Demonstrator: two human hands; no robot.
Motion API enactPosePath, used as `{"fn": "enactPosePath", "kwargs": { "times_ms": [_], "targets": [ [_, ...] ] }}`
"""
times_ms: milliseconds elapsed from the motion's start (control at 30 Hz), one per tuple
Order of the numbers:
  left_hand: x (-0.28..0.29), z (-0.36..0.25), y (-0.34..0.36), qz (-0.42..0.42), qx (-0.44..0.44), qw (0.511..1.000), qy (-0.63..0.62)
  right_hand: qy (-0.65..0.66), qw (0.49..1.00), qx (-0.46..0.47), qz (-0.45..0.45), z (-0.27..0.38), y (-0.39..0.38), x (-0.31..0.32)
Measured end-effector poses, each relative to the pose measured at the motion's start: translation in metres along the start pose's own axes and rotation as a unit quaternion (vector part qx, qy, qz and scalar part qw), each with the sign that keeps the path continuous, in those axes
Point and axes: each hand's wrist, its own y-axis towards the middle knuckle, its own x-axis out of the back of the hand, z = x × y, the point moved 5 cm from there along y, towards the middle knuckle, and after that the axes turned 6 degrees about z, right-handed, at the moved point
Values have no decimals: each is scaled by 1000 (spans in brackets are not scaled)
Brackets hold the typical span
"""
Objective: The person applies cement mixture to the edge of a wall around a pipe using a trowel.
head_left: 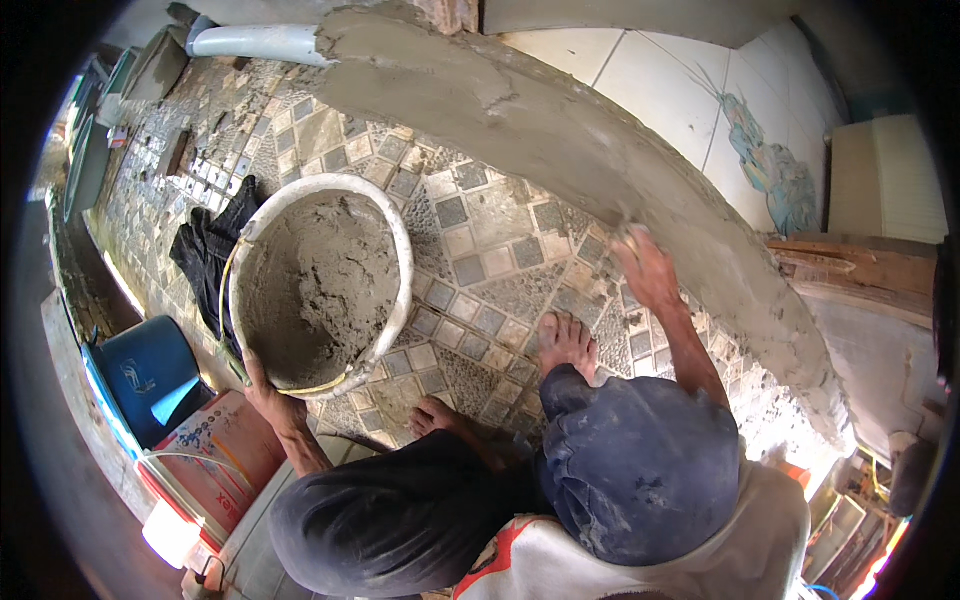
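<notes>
The mosaic-tiled floor [492,228] is the largest surface, laid in pale and grey squares with pebbled sections. A mortar-coated kerb [560,135] crosses it, curving from the upper left to the lower right; a white-tiled surface [655,95] lies on its far side. The mortar bucket [405,265] stands on the floor to my left, well apart from the kerb, and contains wet grey mortar [345,265]. At the left edge, a red bucket [225,460] sits just beside a blue bucket [150,385]. A pale grey pipe [255,43] adjoins the kerb's upper-left end. A black cloth [203,255] lies against the mortar bucket's left side. My left hand [264,392] is closed on the mortar bucket's near-left rim. My right hand [648,268] is at the kerb's lower edge, fingers bent; the fingertips are blurred, so I cannot tell whether they grasp anything.
</notes>
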Motion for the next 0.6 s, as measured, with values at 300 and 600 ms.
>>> {"fn": "enactPosePath", "kwargs": {
  "times_ms": [300, 600],
  "targets": [
    [-11, -21, -1, 12, -70, 997, -40, 117, 992, 36, -11, 33, -45, -2],
    [-93, -109, -20, 23, -109, 975, 192, -64, 922, 381, -4, 208, 12, 35]
  ]
}}
